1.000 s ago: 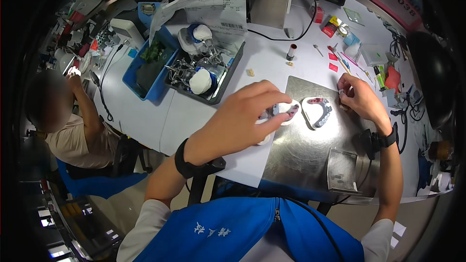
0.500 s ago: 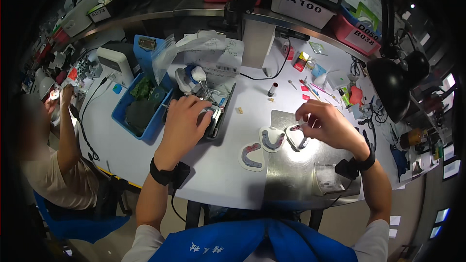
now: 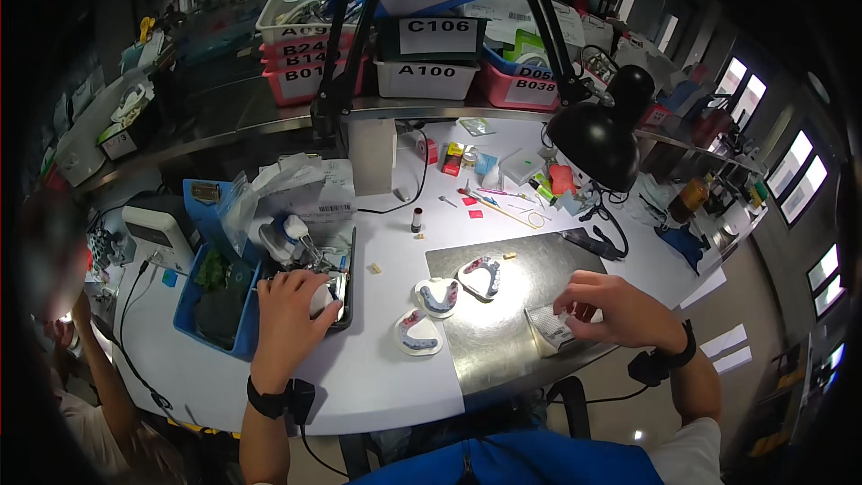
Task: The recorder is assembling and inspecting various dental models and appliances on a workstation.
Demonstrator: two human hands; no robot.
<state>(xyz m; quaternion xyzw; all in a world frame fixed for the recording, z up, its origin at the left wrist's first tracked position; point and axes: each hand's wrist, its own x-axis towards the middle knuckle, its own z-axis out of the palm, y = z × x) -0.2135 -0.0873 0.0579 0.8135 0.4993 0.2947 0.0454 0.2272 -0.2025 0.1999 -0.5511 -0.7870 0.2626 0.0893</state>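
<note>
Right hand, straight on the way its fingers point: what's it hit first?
Likely the mesh sheet: the right hand points left and somewhat down, right at it. Depth is unclear, so it may already touch it or pass just above.

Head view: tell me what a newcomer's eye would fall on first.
Probably the three pale dental models, brightly lit around the left edge of the metal plate. Next, the two hands: the left hand over the dark tray, the right hand at the gridded piece. Beyond, a black lamp hangs over the table's far right part.
</note>
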